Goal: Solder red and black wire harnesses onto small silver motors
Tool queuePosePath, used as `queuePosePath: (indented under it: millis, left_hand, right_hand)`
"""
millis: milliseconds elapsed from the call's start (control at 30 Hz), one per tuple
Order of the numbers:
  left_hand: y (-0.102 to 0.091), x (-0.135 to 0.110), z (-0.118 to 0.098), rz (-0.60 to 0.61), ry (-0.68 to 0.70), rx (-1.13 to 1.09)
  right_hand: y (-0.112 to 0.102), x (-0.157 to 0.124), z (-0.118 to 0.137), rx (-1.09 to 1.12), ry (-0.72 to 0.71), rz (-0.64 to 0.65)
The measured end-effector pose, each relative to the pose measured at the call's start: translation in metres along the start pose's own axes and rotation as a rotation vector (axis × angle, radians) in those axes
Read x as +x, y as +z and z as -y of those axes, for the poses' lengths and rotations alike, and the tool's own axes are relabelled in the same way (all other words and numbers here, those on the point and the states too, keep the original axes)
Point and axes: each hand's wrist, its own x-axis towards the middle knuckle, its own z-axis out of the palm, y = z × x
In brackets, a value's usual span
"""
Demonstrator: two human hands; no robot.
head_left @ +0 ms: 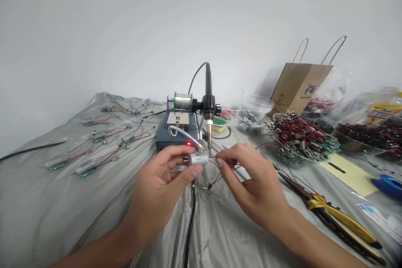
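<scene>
One silver motor (197, 159), left hand (160, 180) fingers holding it; right hand (251, 180) fingers pinching thin wires (228, 166)

That little metal cylinder (197, 159) has a smooth satin silver finish, and the thin wires (234, 168) have shiny red and black plastic insulation. The plastic sheeting (59, 205) looks glossy and crinkly. The pliers (342, 222) have glossy yellow plastic grips, and the paper bag (298, 88) is matt brown kraft, kinda rough looking.
</scene>
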Motion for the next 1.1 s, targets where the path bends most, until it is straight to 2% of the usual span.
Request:
queuePosePath:
  millis: [1100]
  left_hand:
    - [0.0009, 0.0003, -0.0012, -0.001, 0.038, 0.025]
  right_hand:
    - [0.0009, 0.0011, -0.0005, 0.006, -0.003, 0.001]
